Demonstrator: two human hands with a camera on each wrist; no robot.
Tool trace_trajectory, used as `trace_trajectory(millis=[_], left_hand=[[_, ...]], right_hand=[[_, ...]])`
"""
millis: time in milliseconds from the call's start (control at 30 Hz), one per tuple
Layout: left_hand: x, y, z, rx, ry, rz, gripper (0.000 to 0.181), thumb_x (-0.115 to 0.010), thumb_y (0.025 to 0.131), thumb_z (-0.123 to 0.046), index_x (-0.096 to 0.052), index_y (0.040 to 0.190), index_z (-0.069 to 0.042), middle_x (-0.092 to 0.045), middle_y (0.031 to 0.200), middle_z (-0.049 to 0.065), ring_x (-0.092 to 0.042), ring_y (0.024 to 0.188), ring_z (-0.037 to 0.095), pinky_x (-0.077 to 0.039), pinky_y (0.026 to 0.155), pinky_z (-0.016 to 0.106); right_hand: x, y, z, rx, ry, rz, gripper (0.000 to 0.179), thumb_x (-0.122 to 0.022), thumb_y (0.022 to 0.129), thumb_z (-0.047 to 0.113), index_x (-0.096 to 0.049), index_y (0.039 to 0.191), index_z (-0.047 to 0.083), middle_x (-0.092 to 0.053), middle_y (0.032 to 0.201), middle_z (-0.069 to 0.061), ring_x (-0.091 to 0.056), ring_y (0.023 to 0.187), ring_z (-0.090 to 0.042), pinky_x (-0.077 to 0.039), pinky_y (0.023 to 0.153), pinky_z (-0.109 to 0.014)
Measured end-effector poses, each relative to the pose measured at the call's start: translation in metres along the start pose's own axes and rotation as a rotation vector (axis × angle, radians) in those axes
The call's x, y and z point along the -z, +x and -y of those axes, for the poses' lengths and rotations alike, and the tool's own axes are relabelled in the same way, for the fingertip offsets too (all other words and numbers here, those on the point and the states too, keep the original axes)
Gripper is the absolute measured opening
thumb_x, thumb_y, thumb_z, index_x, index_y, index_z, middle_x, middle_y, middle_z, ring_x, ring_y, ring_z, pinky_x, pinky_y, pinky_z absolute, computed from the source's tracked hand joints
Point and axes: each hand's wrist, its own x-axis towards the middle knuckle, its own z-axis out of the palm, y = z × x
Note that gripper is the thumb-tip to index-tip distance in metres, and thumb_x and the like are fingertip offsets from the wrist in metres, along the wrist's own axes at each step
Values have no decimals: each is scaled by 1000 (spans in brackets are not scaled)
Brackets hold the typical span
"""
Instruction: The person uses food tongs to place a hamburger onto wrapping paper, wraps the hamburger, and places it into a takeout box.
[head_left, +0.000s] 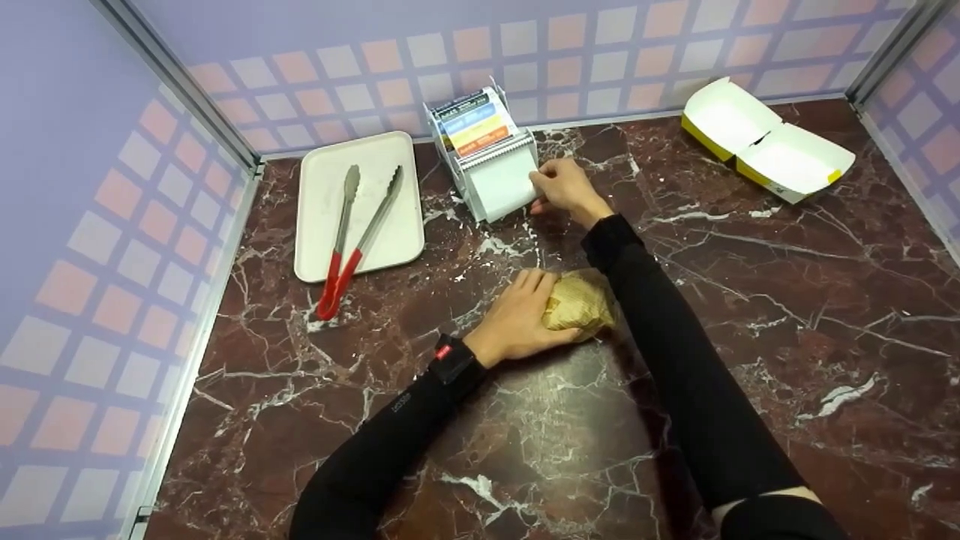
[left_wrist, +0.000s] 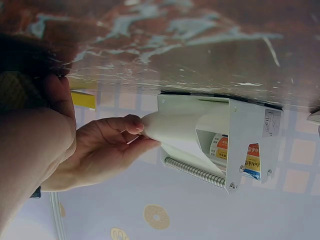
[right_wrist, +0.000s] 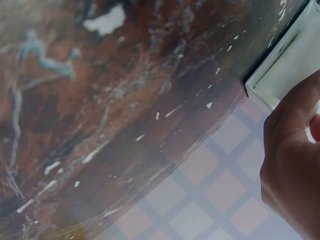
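At the middle of the counter a roundish bundle wrapped in gold paper (head_left: pixel 577 306) sits on the dark marbled surface. My left hand (head_left: pixel 521 319) holds its left side, fingers along the far edge and thumb along the near one. Beyond it stands a white label dispenser (head_left: pixel 454 161) with rolls of coloured labels and a ridged roller. A white paper strip (head_left: pixel 501 186) hangs down its front. My right hand (head_left: pixel 564 187) pinches the strip's right edge between thumb and forefinger; the left wrist view shows this pinch on the strip (left_wrist: pixel 172 127) close up.
Left of the dispenser lies a cream tray (head_left: pixel 315 202), with red-handled metal tongs (head_left: pixel 346 259) resting across it and over its near edge. An opened yellow-and-white carton (head_left: pixel 795 157) lies at the back right. Tiled-pattern partition walls (head_left: pixel 566 45) border the counter at the back and sides.
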Motion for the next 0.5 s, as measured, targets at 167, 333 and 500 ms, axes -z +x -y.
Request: trace_trajectory(millis=[167, 333, 500], left_hand=[[2, 0, 0, -2, 3, -2, 90, -69, 87, -63, -40, 152, -8, -47, 142, 9, -45, 132, 23, -42, 118, 41], [2, -1, 0, -3, -4, -3, 89, -69, 87, -64, -41, 152, -9, -48, 141, 8, -45, 131, 22, -43, 117, 41], [1, -1, 0, 1, -14, -1, 91, -69, 86, -65, -40, 153, -9, -48, 141, 8, -46, 131, 22, -44, 117, 42]], right_hand=[[1, 0, -1, 21, 0, 4, 17, -54, 107, 13, -59, 104, -3, -61, 88, -14, -66, 58, -13, -65, 73, -32], [1, -1, -2, 35, -5, 2, 16, -55, 107, 12, -59, 103, -3, -61, 86, -12, -66, 59, -13, -65, 72, -31], [2, -2, -3, 40, -42, 1, 17, -55, 107, 13, -59, 106, -3, -60, 89, -12, -66, 61, -12, -65, 70, -29]])
